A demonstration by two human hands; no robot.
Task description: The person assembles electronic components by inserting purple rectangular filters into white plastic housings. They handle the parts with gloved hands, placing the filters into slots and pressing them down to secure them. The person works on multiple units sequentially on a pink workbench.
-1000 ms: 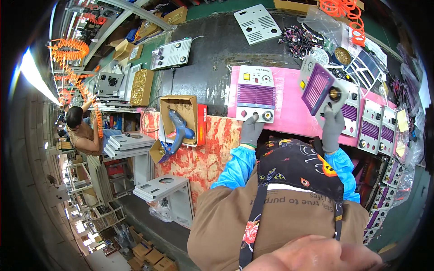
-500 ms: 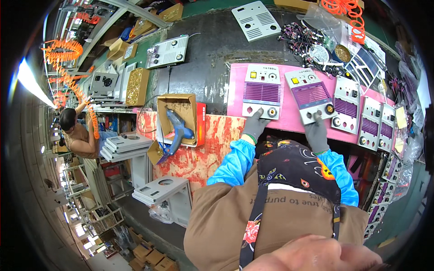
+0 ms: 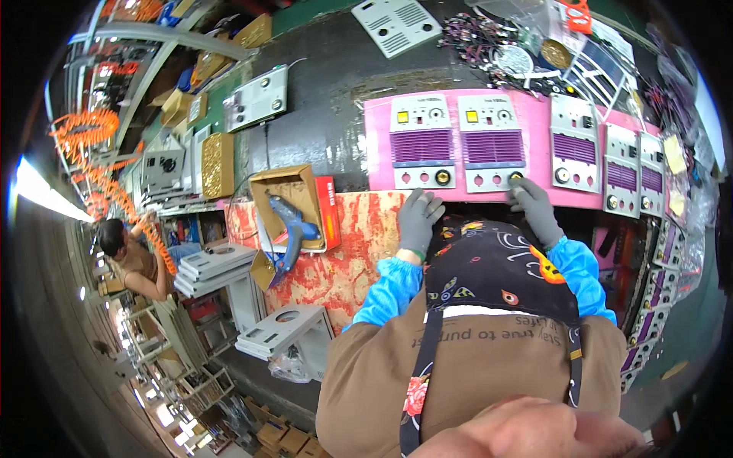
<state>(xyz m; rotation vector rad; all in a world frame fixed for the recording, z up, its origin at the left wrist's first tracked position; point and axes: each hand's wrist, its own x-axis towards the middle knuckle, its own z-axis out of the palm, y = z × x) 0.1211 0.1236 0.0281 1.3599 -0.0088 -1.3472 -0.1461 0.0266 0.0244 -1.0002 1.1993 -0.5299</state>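
Two grey front panels lie side by side on a pink mat [image 3: 534, 195]. Each has a purple louvred grille, a yellow switch and knobs. Just below the lower edge of the left panel [image 3: 422, 146] is my left hand [image 3: 420, 221], gloved in grey, its fingers loosely apart and holding nothing. My right hand [image 3: 538, 214], in a matching glove, has its fingertips at the lower right corner of the second panel [image 3: 492, 145], beside its black knob. Those fingers are spread rather than wrapped round the panel. Whether they press on it is hard to see.
More purple-grilled panels [image 3: 574, 145] line the mat's right side. Wire bundles [image 3: 477, 38] and a bare grey panel [image 3: 397, 27] lie farther back. A blue glue gun [image 3: 294, 225] rests in a cardboard box [image 3: 263, 183] at left. Another person [image 3: 134, 256] works far left.
The second panel has gone from tilted to straight and now sits closer beside the left one. My left hand has come off the left panel's lower edge. The view has shifted slightly.
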